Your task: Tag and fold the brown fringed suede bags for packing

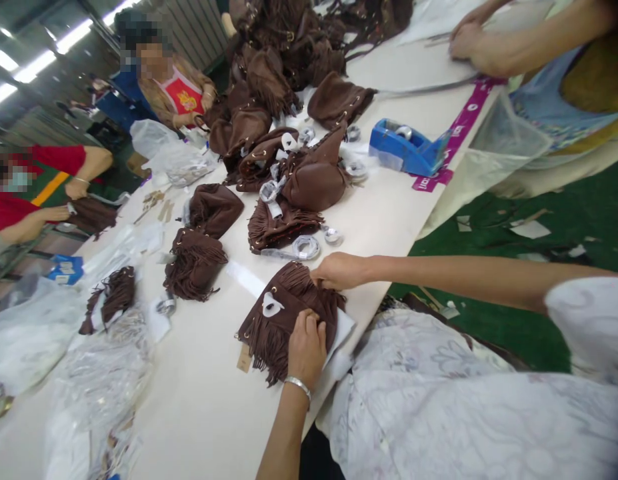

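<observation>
A brown fringed leather bag (pixel 283 313) lies on the table right in front of me. It has metal eyelets, a white wrapped piece (pixel 272 305) on its front and a tan tag (pixel 244 359) at its lower edge. My left hand (pixel 307 340), with a bracelet at the wrist, rests on the bag with its fingers curled against the leather. At the bag's upper right edge, my right hand (pixel 336 271) has its fingers closed on the fringe; the fingertips are partly hidden. White paper (pixel 343 330) sticks out from under the bag.
More brown bags (pixel 316 177) pile up toward the back. A blue tape dispenser (pixel 406 147) stands near the right edge, with wrapped straps (pixel 306 247) nearer. Plastic bags (pixel 109 360) cover the left side. Co-workers' hands (pixel 471 43) work at the far right and left.
</observation>
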Tool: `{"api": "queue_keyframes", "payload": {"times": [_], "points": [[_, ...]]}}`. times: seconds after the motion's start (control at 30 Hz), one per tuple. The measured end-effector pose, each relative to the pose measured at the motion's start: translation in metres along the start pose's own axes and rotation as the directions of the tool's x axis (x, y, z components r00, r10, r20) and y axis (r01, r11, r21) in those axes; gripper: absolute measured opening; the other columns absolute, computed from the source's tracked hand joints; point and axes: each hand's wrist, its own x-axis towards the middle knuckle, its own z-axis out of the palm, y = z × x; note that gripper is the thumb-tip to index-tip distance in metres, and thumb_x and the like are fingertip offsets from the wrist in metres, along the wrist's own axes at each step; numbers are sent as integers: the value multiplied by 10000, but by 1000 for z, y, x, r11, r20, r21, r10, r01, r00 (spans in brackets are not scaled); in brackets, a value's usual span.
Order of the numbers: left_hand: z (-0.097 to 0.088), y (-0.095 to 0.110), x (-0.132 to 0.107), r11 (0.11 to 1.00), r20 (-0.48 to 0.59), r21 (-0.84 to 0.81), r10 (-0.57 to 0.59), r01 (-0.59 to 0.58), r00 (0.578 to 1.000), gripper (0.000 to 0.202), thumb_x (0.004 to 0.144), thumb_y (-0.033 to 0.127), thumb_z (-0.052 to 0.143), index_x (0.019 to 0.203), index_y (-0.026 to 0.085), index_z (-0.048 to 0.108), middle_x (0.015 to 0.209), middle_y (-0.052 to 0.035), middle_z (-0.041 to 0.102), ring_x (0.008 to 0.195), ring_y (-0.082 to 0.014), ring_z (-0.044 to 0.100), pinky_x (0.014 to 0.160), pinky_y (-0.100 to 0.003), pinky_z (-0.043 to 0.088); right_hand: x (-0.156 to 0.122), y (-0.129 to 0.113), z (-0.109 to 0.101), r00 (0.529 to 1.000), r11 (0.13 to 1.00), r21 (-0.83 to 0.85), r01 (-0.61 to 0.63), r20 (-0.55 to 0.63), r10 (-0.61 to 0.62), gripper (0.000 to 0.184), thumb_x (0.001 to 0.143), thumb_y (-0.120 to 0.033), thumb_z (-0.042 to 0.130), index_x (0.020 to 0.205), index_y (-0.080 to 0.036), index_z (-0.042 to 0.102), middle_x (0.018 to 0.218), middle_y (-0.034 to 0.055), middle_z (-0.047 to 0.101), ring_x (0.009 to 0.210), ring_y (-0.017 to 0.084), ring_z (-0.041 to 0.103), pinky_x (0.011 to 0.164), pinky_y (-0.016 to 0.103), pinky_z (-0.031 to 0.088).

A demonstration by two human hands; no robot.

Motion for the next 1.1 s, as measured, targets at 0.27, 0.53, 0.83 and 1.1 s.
{"api": "queue_keyframes", "payload": {"times": [0.27,0.53,0.83,1.1], "points": [[-1,25,17,958,29,219,-197,186,980,438,875,610,499,928,176,509,944,-90,533,867,-241,572,699,-328,474,-30,0,34,857,951,294,-96,-462,230,208,877,-139,519,1071,-151,593,1032,70,657,884,165,614,790,284,455],[10,30,15,956,25,271,-123,111,992,176,970,274,404,853,190,506,869,-54,527,764,-183,554,610,-268,402,-83,-14,92,909,958,214,-191,-329,254,181,908,-221,529,1080,-166,543,1005,72,608,917,190,587,803,303,459],[15,21,8,978,-52,198,-60,69,997,164,948,198,435,794,201,491,828,-38,526,702,-154,544,571,-250,388,-73,-13,94,945,988,-100,-120,-318,82,104,892,-124,463,931,-178,544,876,48,581,791,168,522,684,271,390],[15,20,3,993,-13,93,-79,79,997,105,946,270,460,885,200,507,884,-56,568,787,-184,601,649,-275,471,-78,9,103,939,932,-345,110,-271,-211,206,979,-187,408,865,-180,580,821,50,571,743,179,499,681,308,394]]}}
